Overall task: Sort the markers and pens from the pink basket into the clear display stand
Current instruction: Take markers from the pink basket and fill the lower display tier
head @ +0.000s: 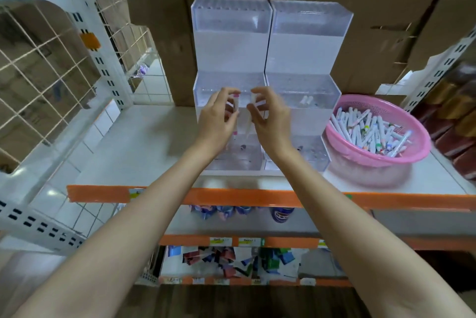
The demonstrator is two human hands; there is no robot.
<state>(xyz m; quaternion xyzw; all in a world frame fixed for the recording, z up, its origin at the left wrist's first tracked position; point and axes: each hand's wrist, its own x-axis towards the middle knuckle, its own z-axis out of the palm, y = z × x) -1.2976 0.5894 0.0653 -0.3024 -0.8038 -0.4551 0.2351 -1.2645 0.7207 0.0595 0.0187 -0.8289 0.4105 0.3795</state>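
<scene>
At frame centre, a pink-capped white marker (235, 114) is pinched by the left hand (216, 118) and a white pen (250, 116) by the right hand (268, 116) before the tiered clear acrylic display stand (304, 101); either could be dropped if misaligned with a slot.

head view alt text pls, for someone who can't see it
Two bare hands each hold a marker upright in front of a clear tiered display stand on a white shelf: left hand, right hand. A pink basket of markers sits to the right.
</scene>
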